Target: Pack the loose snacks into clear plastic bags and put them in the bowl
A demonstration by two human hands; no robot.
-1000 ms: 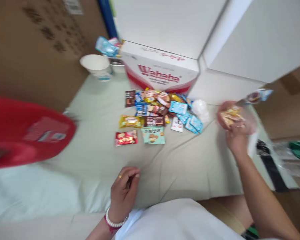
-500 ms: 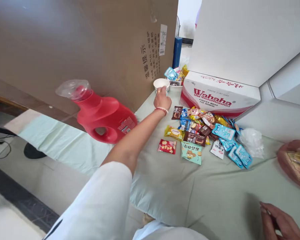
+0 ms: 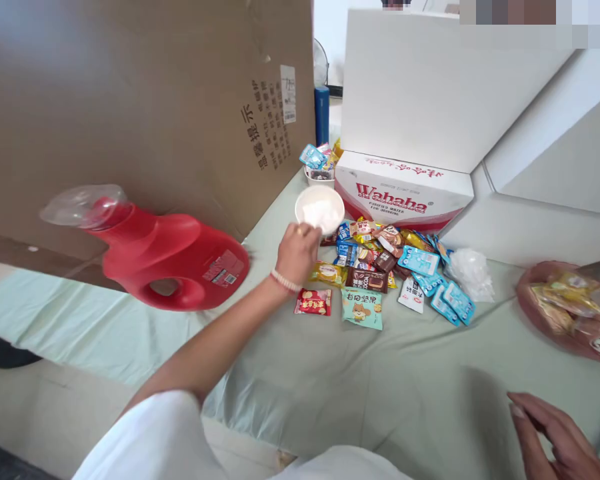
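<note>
My left hand (image 3: pixel 299 257), with a beaded bracelet at the wrist, grips the near rim of a white paper bowl (image 3: pixel 307 195). The bowl is raised over the table and tilted so its pale inside faces me. Just beyond it stands another white bowl (image 3: pixel 320 181) filled with wrapped snacks. Below and to the right of my left hand lies a pile of snack packets (image 3: pixel 380 257), with a red packet (image 3: pixel 313 302) and a green packet (image 3: pixel 362 308) at its near side. At the lower right, my right hand (image 3: pixel 555 433) hovers over the cloth, thumb tip against the index finger, nothing visible in it.
A red jug (image 3: pixel 180 257) with a plastic-wrapped top stands at left before a large cardboard box (image 3: pixel 180 100). The Wahaba carton (image 3: pixel 405 190) sits behind the snacks. A crumpled clear bag (image 3: pixel 473 275) and a reddish basket of packets (image 3: pixel 535 313) are at right.
My left hand has lifted the paper bowl away from beside the filled bowl and brought it nearer to me, tilting it. My right hand has hardly moved. The view has shifted.
</note>
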